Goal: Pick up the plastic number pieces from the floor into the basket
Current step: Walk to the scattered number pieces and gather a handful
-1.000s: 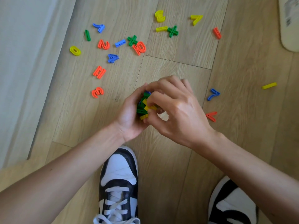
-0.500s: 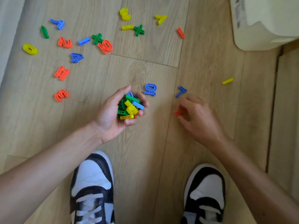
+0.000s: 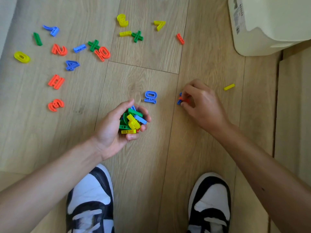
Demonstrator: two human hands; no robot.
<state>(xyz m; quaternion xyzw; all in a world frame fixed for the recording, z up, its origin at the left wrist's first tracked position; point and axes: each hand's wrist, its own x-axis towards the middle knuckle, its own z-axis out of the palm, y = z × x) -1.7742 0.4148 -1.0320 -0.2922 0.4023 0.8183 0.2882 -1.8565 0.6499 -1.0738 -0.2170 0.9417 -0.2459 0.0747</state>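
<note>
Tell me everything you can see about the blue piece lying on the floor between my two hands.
The blue piece is a chunky moulded plastic shape, glossy, with raised outlines and hollow centres. It looks like a one and a zero joined into a "10", turned sideways from this view. It lies flat on the wooden floor, touching nothing else. It sits just above and right of the left hand with its handful of pieces, and to the left of the right hand. It looks whole.

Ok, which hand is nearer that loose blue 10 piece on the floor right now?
Left. The left hand, full of pieces, sits just below the blue 10 piece, thumb tip almost beside it. The right hand is farther off to its right, pinching other pieces.
</note>
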